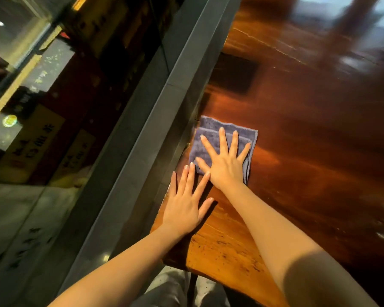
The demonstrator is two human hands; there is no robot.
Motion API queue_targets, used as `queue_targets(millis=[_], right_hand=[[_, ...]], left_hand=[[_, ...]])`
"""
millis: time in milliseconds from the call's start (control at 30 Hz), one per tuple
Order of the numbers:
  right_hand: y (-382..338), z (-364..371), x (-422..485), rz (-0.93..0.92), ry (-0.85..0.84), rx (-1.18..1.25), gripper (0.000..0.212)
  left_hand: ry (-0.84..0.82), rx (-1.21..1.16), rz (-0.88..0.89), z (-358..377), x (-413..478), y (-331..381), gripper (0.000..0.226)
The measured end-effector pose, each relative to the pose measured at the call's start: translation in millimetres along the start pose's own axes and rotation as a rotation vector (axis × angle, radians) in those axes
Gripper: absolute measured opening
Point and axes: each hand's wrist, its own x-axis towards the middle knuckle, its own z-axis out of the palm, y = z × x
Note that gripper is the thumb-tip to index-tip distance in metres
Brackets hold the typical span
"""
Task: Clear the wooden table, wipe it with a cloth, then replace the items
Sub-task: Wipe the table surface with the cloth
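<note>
Glass takes up the space far left of the cloth, with dim yellow signs bearing dark characters behind it, all blurred. A grey frame runs slantwise between that glass and the cloth, its edge passing just left of the cloth. Well below the cloth, past the table's near edge, grey trousers show between the two forearms. The left hand lies just below and left of the cloth, palm down on the table, fingers straight and spread, grasping nothing; its longest fingertips reach the cloth's near left corner and seem to touch it. The cloth, blue-grey and folded to a rough square, lies flat on the wood at the table's left edge, right beside the frame. The right hand presses flat on top of the cloth, fingers straight and fanned wide, not curled round it; its wrist crosses the cloth's near edge. Above the cloth a dark square patch shows on the wood; mark or reflection, I cannot tell. Right of the cloth the glossy red-brown top stretches away under bright reflections
</note>
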Motion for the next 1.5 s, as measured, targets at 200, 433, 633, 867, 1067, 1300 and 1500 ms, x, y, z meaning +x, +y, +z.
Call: queue_targets(millis=[200,433,633,867,1067,1300,1500], right_hand=[[-10.0,-2.3,36.7,-0.002,0.037,0.034,0.067],[10.7,-5.3,29.0,0.044,0.042,0.068,0.064],[71.8,-7.6,10.2,0.176,0.061,0.078,0.062],[145.4,-11.3,-24.4,0.329,0.095,0.083,0.06],[189.8,-14.6,-52.0,0.435,0.064,0.075,0.06],[216.2,-14.3,-78.6,0.524,0.042,0.077,0.061],[218.5,-13.3,-93.8,0.609,0.031,0.091,0.062]], left_hand=[[-0.009,0.039,-0.01,1.7,-0.4,-0.6,0.064],[-0.03,0.082,-0.028,3.7,0.5,0.0,0.065],[-0.047,0.109,-0.031,3.4,0.2,-1.6,0.064],[-0.083,0.148,-0.039,-0.2,1.2,-0.6,0.063],[-0.099,0.19,-0.029,-3.4,2.7,1.2,0.063],[-0.088,0.191,-0.034,-4.4,1.7,3.0,0.064],[-0.087,0.195,-0.036,-1.5,2.5,3.4,0.062]])
